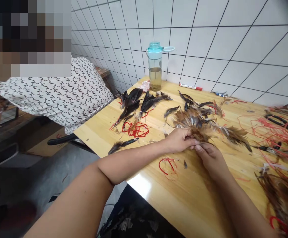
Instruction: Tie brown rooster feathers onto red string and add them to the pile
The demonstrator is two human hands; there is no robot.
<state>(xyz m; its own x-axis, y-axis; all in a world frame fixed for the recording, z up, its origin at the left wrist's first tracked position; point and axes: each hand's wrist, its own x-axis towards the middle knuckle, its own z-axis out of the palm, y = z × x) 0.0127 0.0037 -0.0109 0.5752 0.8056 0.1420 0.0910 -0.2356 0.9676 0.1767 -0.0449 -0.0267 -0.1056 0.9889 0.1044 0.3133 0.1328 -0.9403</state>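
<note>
Over the middle of the wooden table [159, 195], my left hand [180, 140] is closed, its thumb and finger pinching a tuft of brown feathers [201, 135]. Touching it at the fingertips is my right hand [212, 160], also closed in a pinch at the lower end of the tuft. The quill ends are hidden by my fingers. Just behind them lies a loose pile of brown and grey feathers [187, 117]. A brown feather bundle [235, 135] spreads out to the right. Nearer my body, a curl of red string [166, 166] lies on the tabletop.
A water bottle [155, 67] stands by the tiled wall [208, 43], near a red-and-white marker [190, 87]. Black feather bundles [131, 100] and coiled red cord [136, 129] lie left. Tangled red thread [273, 132], black-handled scissors [285, 124] and more brown feathers [283, 191] lie right. A patterned cushion [59, 92] is beyond the table.
</note>
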